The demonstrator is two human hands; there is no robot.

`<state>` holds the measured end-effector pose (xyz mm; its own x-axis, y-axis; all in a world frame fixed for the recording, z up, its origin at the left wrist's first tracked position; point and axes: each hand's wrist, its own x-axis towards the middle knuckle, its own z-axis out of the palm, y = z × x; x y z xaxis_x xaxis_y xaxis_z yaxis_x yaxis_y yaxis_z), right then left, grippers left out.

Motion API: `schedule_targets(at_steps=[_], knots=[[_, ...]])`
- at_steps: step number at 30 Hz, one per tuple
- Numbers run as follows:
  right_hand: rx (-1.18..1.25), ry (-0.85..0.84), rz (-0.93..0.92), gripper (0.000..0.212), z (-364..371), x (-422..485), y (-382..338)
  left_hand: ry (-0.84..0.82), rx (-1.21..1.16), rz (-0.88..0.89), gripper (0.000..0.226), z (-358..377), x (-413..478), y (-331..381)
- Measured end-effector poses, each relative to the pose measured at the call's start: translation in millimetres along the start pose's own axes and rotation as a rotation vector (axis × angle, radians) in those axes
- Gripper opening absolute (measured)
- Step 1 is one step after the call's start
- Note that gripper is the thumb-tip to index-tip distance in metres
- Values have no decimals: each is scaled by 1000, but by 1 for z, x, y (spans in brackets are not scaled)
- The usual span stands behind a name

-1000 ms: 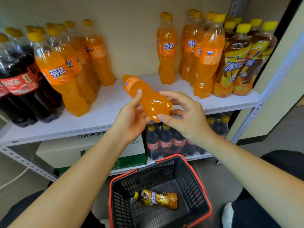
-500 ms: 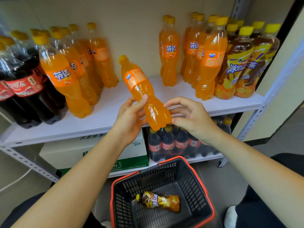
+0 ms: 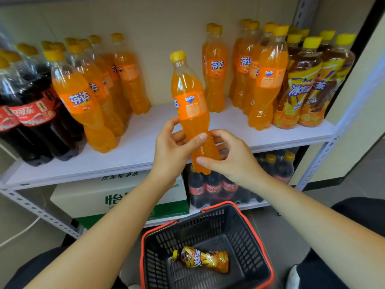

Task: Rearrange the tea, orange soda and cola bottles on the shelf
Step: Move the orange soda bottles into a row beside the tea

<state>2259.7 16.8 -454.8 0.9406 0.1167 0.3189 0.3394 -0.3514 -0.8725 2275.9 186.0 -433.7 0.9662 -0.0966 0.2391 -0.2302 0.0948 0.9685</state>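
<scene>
An orange soda bottle [image 3: 190,105] with a yellow cap stands almost upright in front of the white shelf [image 3: 145,142]. My left hand [image 3: 173,149] grips its lower body, thumb across the front. My right hand [image 3: 231,159] holds its base from the right. On the shelf stand cola bottles [image 3: 31,115] at the left, a row of orange soda bottles [image 3: 87,97] beside them, more orange soda [image 3: 256,74] right of the middle, and tea bottles [image 3: 308,86] at the far right. One tea bottle [image 3: 203,259] lies in the basket [image 3: 262,247].
The black basket with a red rim sits on the floor between my knees. Under the shelf are a white and green carton [image 3: 116,197] and a pack of small cola bottles [image 3: 229,184]. A metal upright [image 3: 316,163] frames the shelf's right end.
The orange soda bottle has swung from lying nearly flat to almost upright, cap now up. Both hands stayed on its lower half and rose slightly toward the shelf.
</scene>
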Motion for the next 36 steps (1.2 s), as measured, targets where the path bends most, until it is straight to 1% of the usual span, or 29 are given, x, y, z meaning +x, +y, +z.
schedule_targets(at_steps=[2,4,7,9,11,16,18,21,23,27,31,33,36], knots=[[11,27,3,52,1,4,-1,-21,74,33,63,2,1,0],[41,16,9,51,0,11,0,-47,139,63,61,1,4,1],[109,37,1,49,-5,22,-1,-114,96,42,51,-5,18,8],[113,70,-14,45,-9,31,-2,-118,79,19,43,-12,30,13],[90,114,-18,43,-14,42,0,-49,109,19,36,-21,43,13],[39,201,22,48,-21,72,18,307,165,9,28,-55,71,-5],[32,232,26,47,-21,83,26,393,193,33,27,-71,82,-12],[15,283,26,45,-21,100,37,449,246,40,34,-92,102,-24],[-6,317,31,45,-19,110,44,467,308,36,46,-102,118,-29],[-116,359,58,55,-18,125,57,500,443,88,68,-112,149,-35],[-178,298,88,54,-25,136,62,550,573,117,85,-113,178,-41],[-175,265,99,54,-28,140,64,550,585,86,90,-115,192,-45],[-173,257,103,58,-29,143,68,539,565,20,91,-120,210,-52]])
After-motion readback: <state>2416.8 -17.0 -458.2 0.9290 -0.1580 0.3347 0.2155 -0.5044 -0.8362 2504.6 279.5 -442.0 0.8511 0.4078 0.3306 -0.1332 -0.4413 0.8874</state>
